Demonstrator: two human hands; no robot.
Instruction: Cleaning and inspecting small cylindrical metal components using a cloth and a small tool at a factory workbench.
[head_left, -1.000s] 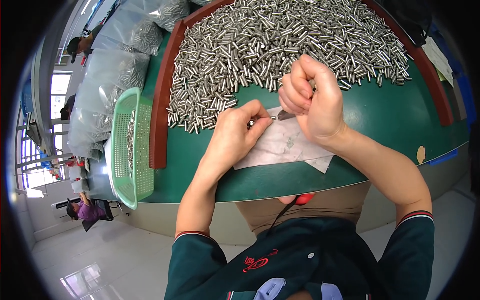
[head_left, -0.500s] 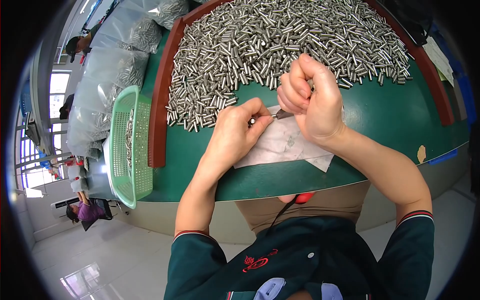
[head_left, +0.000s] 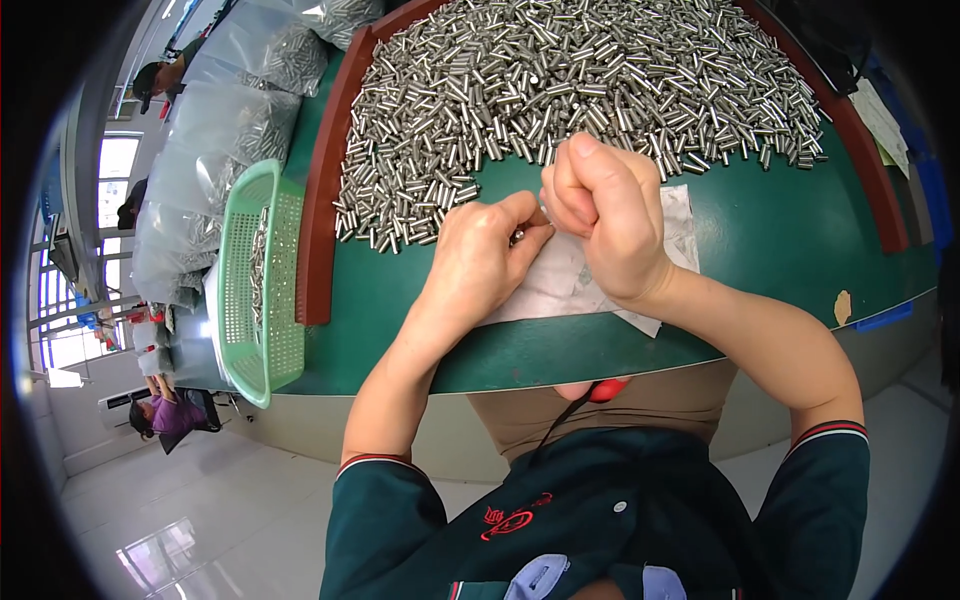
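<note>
My left hand (head_left: 478, 256) is closed, pinching a small metal pin (head_left: 517, 237) between thumb and forefinger. Just to its right, my right hand (head_left: 612, 215) makes a fist, its fingers curled round a thin tool with a dark handle. That tool is almost wholly hidden now; the earlier frame shows it better. Both hands hover over a whitish, stained cloth (head_left: 680, 225) on the green tabletop. Beyond them lies a large heap of short, shiny metal pins (head_left: 590, 80).
Dark red wooden rails (head_left: 318, 220) border the heap. Left of them stands a pale green plastic basket (head_left: 285, 360) with pins in it. Clear bags of pins (head_left: 215, 140) line the far left. A tan scrap (head_left: 843, 307) lies at the right. Other people are at far left.
My right hand has moved left and slightly nearer to me, closing on my left hand. The tool between the hands has mostly gone from sight, and more of the cloth's right side shows.
</note>
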